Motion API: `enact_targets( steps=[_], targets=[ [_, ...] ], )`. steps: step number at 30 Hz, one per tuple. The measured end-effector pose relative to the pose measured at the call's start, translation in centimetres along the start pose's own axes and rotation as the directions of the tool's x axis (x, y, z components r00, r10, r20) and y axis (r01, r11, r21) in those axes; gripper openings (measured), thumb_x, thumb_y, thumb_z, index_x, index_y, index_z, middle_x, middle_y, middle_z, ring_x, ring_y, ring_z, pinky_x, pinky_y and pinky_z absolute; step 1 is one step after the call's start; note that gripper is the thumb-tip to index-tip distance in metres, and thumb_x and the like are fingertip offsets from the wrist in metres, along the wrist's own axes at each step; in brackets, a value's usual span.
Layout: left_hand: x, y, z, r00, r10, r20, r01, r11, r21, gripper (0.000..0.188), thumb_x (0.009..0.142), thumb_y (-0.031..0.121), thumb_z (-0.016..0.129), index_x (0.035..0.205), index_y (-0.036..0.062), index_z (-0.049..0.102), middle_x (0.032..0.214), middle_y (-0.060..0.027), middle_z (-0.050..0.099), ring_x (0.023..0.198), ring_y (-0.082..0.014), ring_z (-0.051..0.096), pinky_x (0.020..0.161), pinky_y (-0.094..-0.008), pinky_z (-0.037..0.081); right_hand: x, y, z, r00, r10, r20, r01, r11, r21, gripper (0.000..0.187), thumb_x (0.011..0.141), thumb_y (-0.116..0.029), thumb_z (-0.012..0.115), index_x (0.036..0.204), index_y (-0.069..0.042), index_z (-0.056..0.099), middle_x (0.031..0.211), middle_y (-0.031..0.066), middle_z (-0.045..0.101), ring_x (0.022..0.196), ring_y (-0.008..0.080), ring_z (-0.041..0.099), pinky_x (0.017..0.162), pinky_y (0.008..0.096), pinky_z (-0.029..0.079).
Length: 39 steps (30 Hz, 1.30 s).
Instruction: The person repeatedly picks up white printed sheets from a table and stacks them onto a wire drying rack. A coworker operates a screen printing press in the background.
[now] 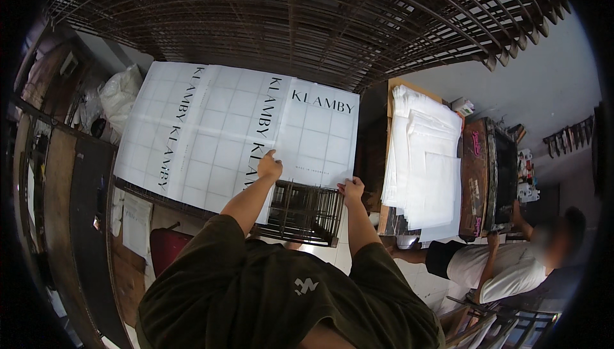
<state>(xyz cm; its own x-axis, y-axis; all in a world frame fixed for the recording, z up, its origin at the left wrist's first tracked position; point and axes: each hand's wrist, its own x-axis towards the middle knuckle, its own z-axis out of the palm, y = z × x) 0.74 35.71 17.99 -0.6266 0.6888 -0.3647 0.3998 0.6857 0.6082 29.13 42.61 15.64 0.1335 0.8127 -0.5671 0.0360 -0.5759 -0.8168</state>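
Observation:
Printed white plastic-like sheets [233, 103] lie side by side on a wire rack [307, 218], with black lettering and the rack's grid showing through. My right hand [351, 190] pinches the near right corner of the rightmost white sheet [323, 134]. Beside that sheet's left edge, my left hand [270, 167] rests on the sheets with its index finger stretched out and the other fingers partly bent. Its thumb is hard to make out. Below the right sheet's near edge, the bare wire bars of the rack are exposed.
Raised wire racks [288, 23] hang over the far side. At right, a stack of white sheets [422, 157] lies on a table beside a worn wooden box-like piece [474, 182]. Another person [499, 266] is at the lower right. A red seat [167, 246] stands at left.

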Motion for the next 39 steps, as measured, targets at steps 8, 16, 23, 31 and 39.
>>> enact_targets(
  steps=[8, 16, 23, 31, 39],
  targets=[
    [-0.1, 0.5, -0.2, 1.000, 0.008, 0.007, -0.008, 1.000, 0.013, 0.048, 0.074, 0.017, 0.058, 0.121, 0.0133, 0.052, 0.103, -0.0143, 0.063, 0.095, -0.0288, 0.061, 0.083, -0.0392, 0.049, -0.1, 0.1, 0.0, 0.999, 0.006, -0.043, -0.006, 1.000, -0.006, 0.014, 0.084, 0.001, 0.050, 0.098, -0.002, 0.052, 0.081, 0.0088, 0.060, 0.064, 0.0210, 0.065, 0.050, 0.0288, 0.050],
    [-0.4, 0.6, -0.8, 0.996, 0.009, -0.093, -0.003, 0.998, 0.066, 0.063, 0.072, 0.019, 0.064, 0.130, 0.0121, 0.040, 0.109, -0.0125, 0.057, 0.103, -0.0302, 0.053, 0.086, -0.0403, 0.046, -2.3, -0.3, -0.4, 0.958, -0.203, -0.202, 0.151, 0.957, -0.247, 0.025, 0.078, -0.009, 0.061, 0.101, -0.001, 0.054, 0.076, 0.0122, 0.060, 0.057, 0.0215, 0.062, 0.049, 0.0321, 0.050],
    [-2.8, 4.3, -6.8, 0.815, 0.477, -0.329, -0.522, 0.851, -0.058, 0.063, 0.071, 0.015, 0.071, 0.127, 0.0110, 0.041, 0.105, -0.0109, 0.053, 0.096, -0.0256, 0.051, 0.080, -0.0382, 0.045, -9.4, 4.7, -7.7, 0.695, -0.713, 0.092, 0.502, 0.390, -0.772, 0.035, 0.080, -0.023, 0.058, 0.110, -0.007, 0.052, 0.095, 0.0181, 0.055, 0.084, 0.0357, 0.056, 0.068, 0.0441, 0.045],
    [-6.9, 22.3, -24.3, 0.743, 0.515, -0.428, -0.599, 0.224, -0.769, 0.035, 0.088, 0.018, 0.056, 0.118, 0.0033, 0.050, 0.099, -0.0049, 0.056, 0.086, -0.0104, 0.052, 0.070, -0.0251, 0.044, -26.3, 18.9, -25.2, 0.853, 0.232, 0.467, 0.444, 0.145, -0.884, 0.045, 0.081, -0.034, 0.055, 0.122, -0.015, 0.048, 0.105, 0.0181, 0.059, 0.080, 0.0348, 0.062, 0.067, 0.0459, 0.049],
    [-12.0, 33.7, -32.8, 0.843, 0.514, -0.156, -0.022, -0.258, -0.966, 0.050, 0.091, 0.039, 0.048, 0.119, 0.0004, 0.032, 0.112, -0.0130, 0.049, 0.108, -0.0253, 0.048, 0.088, -0.0358, 0.041, -19.8, 19.7, -22.9, 0.993, -0.012, 0.121, 0.104, 0.595, -0.797, 0.039, 0.074, -0.036, 0.063, 0.104, -0.010, 0.062, 0.078, 0.0162, 0.066, 0.082, 0.0314, 0.064, 0.075, 0.0394, 0.050]
  ],
)
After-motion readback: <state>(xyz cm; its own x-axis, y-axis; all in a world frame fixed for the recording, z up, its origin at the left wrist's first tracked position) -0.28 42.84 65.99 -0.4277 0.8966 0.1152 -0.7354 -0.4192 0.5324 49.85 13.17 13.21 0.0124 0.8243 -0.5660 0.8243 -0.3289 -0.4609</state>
